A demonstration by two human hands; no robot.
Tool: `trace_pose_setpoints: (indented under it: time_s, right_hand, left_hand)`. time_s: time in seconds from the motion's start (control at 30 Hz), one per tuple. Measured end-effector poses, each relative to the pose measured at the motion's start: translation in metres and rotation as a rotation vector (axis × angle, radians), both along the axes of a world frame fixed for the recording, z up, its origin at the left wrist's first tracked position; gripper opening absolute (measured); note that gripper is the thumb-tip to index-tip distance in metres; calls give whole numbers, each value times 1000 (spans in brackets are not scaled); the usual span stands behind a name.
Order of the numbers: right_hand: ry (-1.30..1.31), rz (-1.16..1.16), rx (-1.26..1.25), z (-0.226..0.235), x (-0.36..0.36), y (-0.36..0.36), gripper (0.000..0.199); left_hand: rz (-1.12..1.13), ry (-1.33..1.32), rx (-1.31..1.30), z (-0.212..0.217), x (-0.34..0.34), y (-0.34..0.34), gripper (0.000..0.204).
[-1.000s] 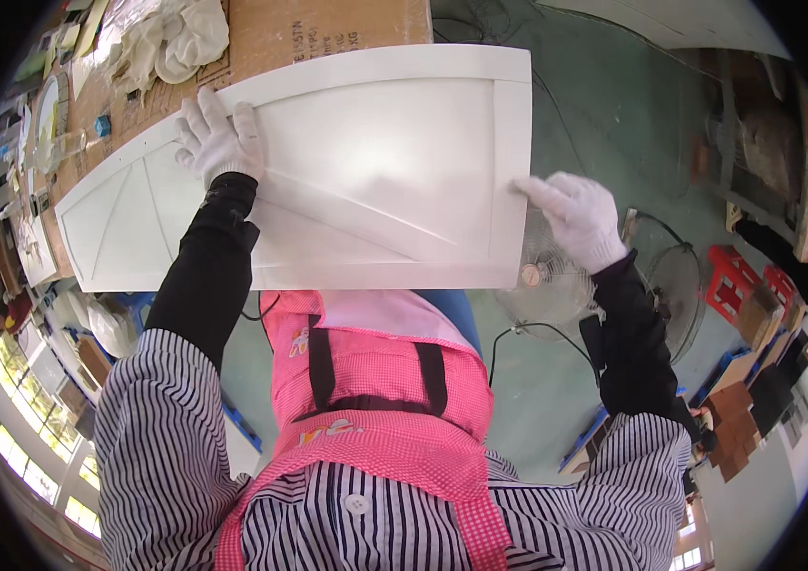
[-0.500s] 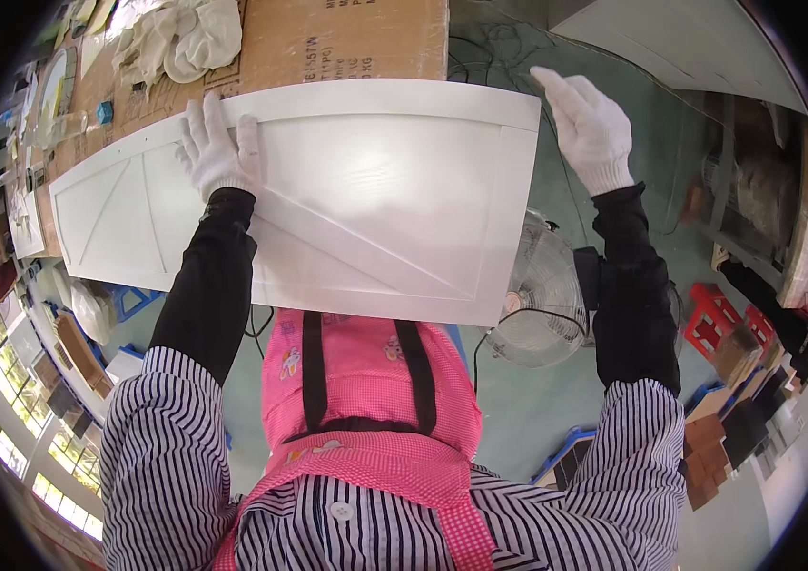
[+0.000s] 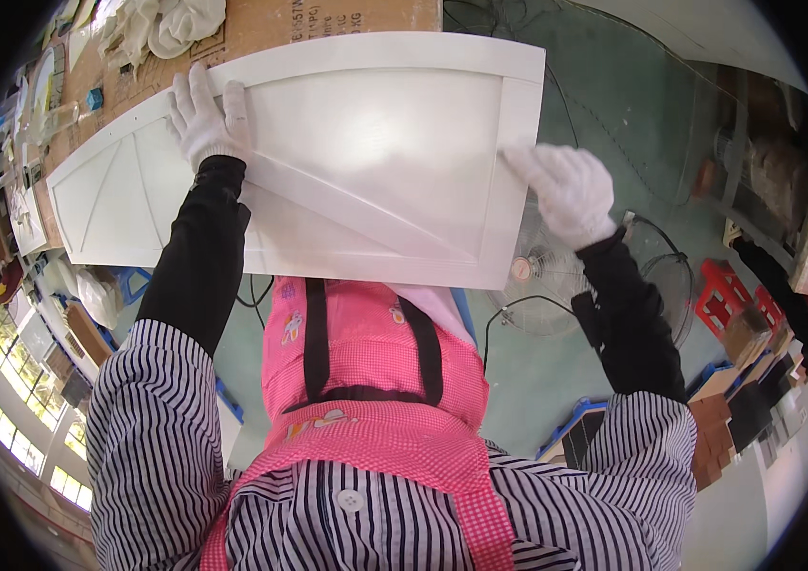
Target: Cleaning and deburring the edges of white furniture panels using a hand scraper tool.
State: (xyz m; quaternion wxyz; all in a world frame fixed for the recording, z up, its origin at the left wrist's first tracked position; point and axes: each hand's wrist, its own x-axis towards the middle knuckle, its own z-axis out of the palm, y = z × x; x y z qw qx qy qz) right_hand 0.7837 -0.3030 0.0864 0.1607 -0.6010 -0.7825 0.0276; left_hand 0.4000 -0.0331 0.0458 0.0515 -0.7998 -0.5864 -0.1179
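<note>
The bench (image 3: 261, 29) runs along the top, covered with brown cardboard (image 3: 366, 14). A white panel (image 3: 328, 152) lies on it, its near part jutting out past the bench over the green floor (image 3: 613, 105). A heap of white gloves (image 3: 152, 24) sits at the far left (cloth, by the look), with a small blue block (image 3: 95, 98) beside it. On the floor stand two fans (image 3: 556, 276), a red stool (image 3: 723, 295) and blue crates (image 3: 575, 433).
</note>
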Motion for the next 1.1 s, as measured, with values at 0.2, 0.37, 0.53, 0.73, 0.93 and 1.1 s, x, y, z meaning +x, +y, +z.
trace_pose_setpoints:
  time_s: [0.2, 0.37, 0.53, 0.73, 0.93, 1.1]
  right_hand:
    - [124, 106, -193, 10, -56, -117, 52]
    - [158, 173, -424, 39, -72, -128, 48]
    - [27, 125, -346, 29, -42, -64, 47]
    - [-75, 164, -309, 26, -10, -3, 44]
    - [-105, 47, -209, 31, 14, 60, 37]
    - [-150, 9, -55, 18, 25, 81, 39]
  left_hand:
    - [-4, -16, 6, -5, 0, 1, 72]
    - [0, -46, -6, -3, -6, 0, 73]
    - [21, -72, -34, -2, 3, -2, 73]
    - [40, -53, -34, 0, 2, -4, 74]
    - [21, -72, -7, -1, 3, -3, 74]
    - [22, -67, 1, -3, 2, -2, 74]
